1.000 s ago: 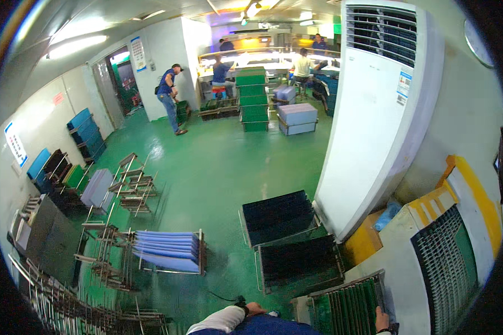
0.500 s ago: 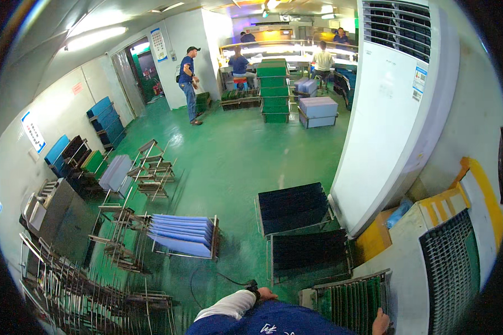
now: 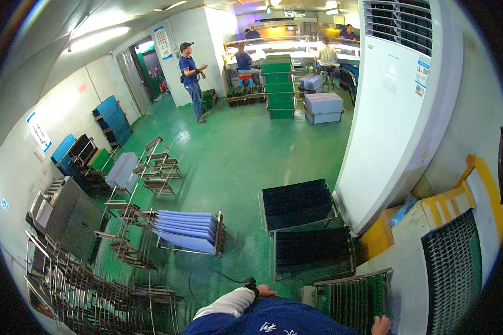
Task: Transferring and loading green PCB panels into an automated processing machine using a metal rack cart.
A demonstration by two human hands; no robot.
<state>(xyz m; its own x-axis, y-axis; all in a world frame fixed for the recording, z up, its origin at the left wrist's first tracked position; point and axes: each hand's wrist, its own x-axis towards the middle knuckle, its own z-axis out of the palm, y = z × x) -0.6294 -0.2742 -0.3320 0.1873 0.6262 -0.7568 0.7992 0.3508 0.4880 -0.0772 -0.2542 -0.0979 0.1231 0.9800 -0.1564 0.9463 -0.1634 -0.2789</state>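
Note:
My left hand (image 3: 266, 291) lies in front of my blue shirt, a black band at its wrist below a white sleeve. Its fingers are small and partly hidden, so I cannot tell whether they are curled or spread. Down at the lower right, my right hand (image 3: 381, 325) is closed at the right side of a metal rack (image 3: 389, 285) holding several dark green boards (image 3: 349, 304) on edge. A black cable (image 3: 198, 269) loops over the floor beside my left wrist.
Two racks of black boards (image 3: 296, 204) stand ahead. A rack of pale blue sheets (image 3: 185, 230) and bare metal racks (image 3: 95, 296) are left. A white air conditioner (image 3: 394, 128) rises at right. A standing person (image 3: 191, 84) is farther off; others sit at lit benches.
The view has shifted slightly, so the surroundings sit a little to the right. The standing person has raised a forearm. My hands stay in nearly the same places.

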